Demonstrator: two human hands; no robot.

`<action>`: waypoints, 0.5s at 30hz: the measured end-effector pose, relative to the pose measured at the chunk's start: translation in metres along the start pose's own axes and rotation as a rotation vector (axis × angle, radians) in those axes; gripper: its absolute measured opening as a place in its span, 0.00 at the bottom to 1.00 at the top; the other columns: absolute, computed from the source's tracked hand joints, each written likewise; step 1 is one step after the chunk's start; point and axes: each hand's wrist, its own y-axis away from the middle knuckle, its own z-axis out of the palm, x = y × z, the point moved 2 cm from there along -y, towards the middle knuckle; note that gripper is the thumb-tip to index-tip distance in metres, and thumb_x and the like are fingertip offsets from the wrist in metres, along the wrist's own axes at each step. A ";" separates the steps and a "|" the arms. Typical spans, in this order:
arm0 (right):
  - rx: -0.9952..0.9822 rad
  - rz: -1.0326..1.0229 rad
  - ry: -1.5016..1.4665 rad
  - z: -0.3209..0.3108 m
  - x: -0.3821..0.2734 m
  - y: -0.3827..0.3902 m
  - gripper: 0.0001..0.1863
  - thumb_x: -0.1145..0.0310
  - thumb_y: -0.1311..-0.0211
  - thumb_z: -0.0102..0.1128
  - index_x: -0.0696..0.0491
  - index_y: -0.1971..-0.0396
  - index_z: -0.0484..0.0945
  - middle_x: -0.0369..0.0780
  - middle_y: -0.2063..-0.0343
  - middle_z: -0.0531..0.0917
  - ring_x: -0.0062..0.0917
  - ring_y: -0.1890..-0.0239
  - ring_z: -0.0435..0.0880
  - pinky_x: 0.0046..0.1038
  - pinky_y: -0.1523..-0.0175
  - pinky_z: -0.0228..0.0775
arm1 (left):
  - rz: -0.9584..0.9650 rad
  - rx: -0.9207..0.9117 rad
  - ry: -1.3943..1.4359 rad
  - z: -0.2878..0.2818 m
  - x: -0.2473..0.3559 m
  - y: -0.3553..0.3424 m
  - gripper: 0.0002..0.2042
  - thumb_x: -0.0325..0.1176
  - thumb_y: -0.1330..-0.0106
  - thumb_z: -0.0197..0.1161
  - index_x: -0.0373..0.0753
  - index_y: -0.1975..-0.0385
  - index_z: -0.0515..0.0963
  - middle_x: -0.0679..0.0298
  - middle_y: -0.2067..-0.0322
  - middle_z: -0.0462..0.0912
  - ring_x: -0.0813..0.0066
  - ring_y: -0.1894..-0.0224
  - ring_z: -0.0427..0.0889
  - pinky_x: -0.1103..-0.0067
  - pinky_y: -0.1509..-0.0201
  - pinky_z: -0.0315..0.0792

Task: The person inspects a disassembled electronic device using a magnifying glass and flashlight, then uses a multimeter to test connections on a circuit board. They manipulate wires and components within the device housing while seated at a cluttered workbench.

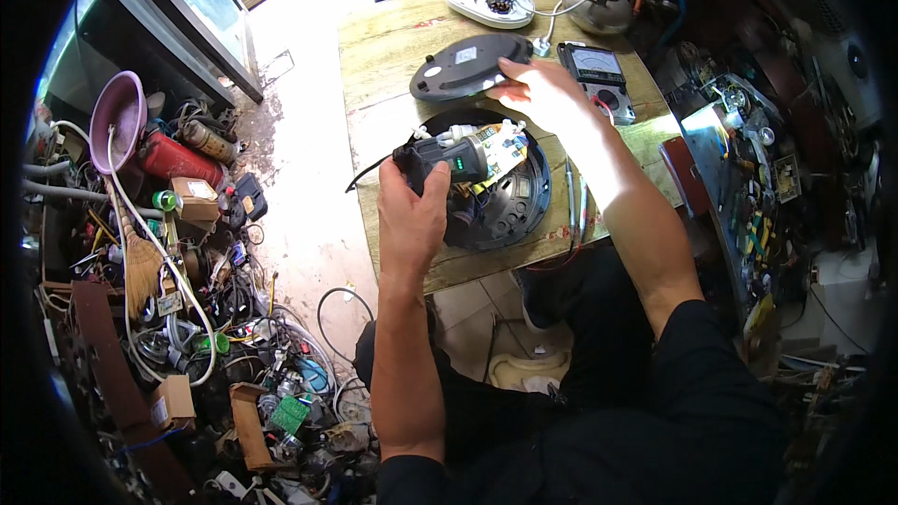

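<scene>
My left hand (pixel 414 215) is closed around a dark handheld device (pixel 456 159) with small green lights on its side, perhaps a power tool; its working end is hidden. It is over a black round appliance base (pixel 535 204), which stands open with its inside showing. A yellowish circuit board (pixel 505 151) with white connectors sits at the base's upper part. My right hand (pixel 541 93) grips the edge of a black oval cover (pixel 466 68), thumb on top. Tilted, the cover is held beyond the base, its face with a pale label turned up.
On the wooden table (pixel 374 47) are an analog multimeter (pixel 599 79), its probes (pixel 571 192), a white oval part with a cord (pixel 488 4) and a round metal pot (pixel 599 5). A purple basin (pixel 119 122) and heaped scrap lie at left. More tools and parts crowd the right.
</scene>
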 end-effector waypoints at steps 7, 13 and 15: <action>-0.099 -0.368 0.541 -0.048 0.027 0.064 0.14 0.67 0.23 0.66 0.60 0.47 0.84 0.43 0.63 0.89 0.24 0.63 0.91 0.23 0.63 0.81 | -0.034 -0.043 0.005 0.003 -0.001 0.001 0.13 0.31 0.23 0.65 0.32 0.45 0.75 0.61 0.55 0.85 0.79 0.60 0.84 0.81 0.58 0.80; 0.125 0.190 0.378 -0.033 0.024 0.084 0.25 0.47 0.27 0.68 0.59 0.64 0.85 0.41 0.73 0.90 0.19 0.79 0.87 0.16 0.82 0.67 | -0.023 -0.054 0.086 -0.001 0.000 0.003 0.13 0.31 0.23 0.64 0.33 0.45 0.75 0.62 0.56 0.84 0.79 0.60 0.84 0.80 0.59 0.80; 0.130 0.196 0.418 -0.037 0.028 0.088 0.29 0.43 0.29 0.69 0.60 0.62 0.85 0.43 0.71 0.90 0.19 0.78 0.87 0.15 0.83 0.65 | -0.047 -0.063 0.049 -0.002 0.004 0.003 0.12 0.31 0.23 0.64 0.33 0.46 0.75 0.62 0.56 0.84 0.79 0.60 0.83 0.80 0.59 0.80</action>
